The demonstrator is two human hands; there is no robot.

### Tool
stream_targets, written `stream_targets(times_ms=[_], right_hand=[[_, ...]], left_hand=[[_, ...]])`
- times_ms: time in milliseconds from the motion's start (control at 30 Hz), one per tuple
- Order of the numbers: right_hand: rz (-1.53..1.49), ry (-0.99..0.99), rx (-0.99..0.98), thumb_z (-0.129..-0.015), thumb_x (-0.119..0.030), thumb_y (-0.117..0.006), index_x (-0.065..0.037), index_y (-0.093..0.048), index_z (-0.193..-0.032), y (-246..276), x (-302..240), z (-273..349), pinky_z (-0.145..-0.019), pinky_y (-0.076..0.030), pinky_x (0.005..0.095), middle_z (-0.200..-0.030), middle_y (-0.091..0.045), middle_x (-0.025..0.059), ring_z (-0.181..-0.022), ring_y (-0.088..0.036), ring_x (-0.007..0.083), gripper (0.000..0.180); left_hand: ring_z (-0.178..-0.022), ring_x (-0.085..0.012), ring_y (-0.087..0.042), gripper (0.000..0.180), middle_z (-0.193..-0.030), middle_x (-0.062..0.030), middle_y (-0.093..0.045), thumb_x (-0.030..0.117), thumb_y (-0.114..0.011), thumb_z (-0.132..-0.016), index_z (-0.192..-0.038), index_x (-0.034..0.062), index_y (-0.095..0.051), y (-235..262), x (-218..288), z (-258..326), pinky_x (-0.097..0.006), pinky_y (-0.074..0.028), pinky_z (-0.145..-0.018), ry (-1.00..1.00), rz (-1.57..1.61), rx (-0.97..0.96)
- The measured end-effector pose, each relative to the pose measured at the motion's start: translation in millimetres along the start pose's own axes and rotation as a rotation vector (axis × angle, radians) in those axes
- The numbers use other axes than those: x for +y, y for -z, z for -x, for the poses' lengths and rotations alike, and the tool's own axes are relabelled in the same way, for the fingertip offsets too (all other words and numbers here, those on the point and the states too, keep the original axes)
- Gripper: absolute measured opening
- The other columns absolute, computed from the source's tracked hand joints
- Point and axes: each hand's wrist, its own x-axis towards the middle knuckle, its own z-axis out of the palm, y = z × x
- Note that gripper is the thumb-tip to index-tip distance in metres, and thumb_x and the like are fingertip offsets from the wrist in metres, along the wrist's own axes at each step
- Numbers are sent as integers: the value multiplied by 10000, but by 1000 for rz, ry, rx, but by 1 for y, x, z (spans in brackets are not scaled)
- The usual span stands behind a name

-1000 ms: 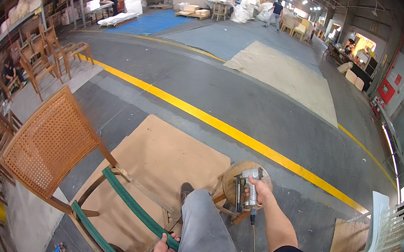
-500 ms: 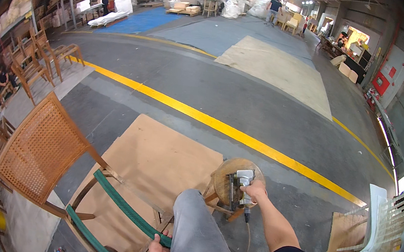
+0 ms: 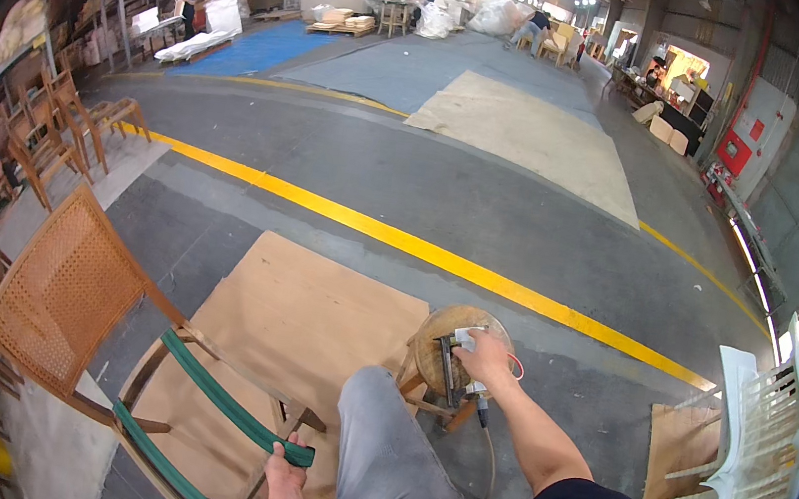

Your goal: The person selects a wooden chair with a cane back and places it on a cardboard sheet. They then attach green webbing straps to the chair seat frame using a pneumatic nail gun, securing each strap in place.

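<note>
My left hand [image 3: 286, 470] pinches the free end of a green webbing strap [image 3: 235, 407] by the front rail of a wooden chair frame. A second green strap [image 3: 168, 466] runs across the seat opening nearer me. The chair has a woven cane back [image 3: 65, 293]. My right hand [image 3: 486, 356] is closed over a round wooden stool [image 3: 428, 345], beside a staple gun [image 3: 448, 367] resting on it with its hose trailing down. A thin red loop [image 3: 518, 367] shows next to this hand; what the fingers hold is hidden.
Brown cardboard [image 3: 314, 294] lies under the chair. White plastic chairs [image 3: 733, 460] are stacked at the right, and wooden chairs [image 3: 65, 134] crowd the left. A yellow floor line [image 3: 391, 239] passes beyond the stool. Several people work at the far end.
My right hand has let go of the staple gun's handle and shifted over the stool; the gun now lies there. My left hand has drawn the strap's end slightly left and up.
</note>
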Motion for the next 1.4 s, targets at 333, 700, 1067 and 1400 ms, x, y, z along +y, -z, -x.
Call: stream_targets(times_ms=[333,700,1067,1400], right_hand=[[-353,317,-954,-1009,-370,-683,-9,-747,-1152,-118,-198,64,-821,-574,383,-987,-767,148,-883,-725,227,394],[-272,392,-1332,-1028,-377,-682,33,-761,-1055,-241,-224,125,-793,-579,423,-983,-752,173,-888,-734,284,418],[409,644,-1363,-1042,-485,-595,44,-718,-1222,-271,-251,126,-1023,-524,478,-1308,-684,258,-1235,-655,398,572],[230,636,-1102,-998,-551,-601,7,-728,-1159,-271,-243,117,-947,-554,510,-1199,-705,273,-1115,-682,426,595]], left_hand=[[-976,-287,-708,405,-1039,-196,-747,327,-464,-1138,-1208,-55,-579,-5,-40,58,-413,-568,-925,-95,-262,-74],[-908,-282,-662,362,-1078,-114,-728,393,-573,-1079,-1096,48,-684,17,-19,66,-436,-527,-812,-171,-1396,-57],[-866,-387,-753,804,-855,-205,-754,798,-597,-874,-878,7,-740,-22,88,42,-484,-593,-800,-478,-2026,191],[-903,-365,-762,727,-932,-184,-775,724,-514,-966,-991,40,-757,-20,84,44,-473,-611,-777,-565,-2088,151]])
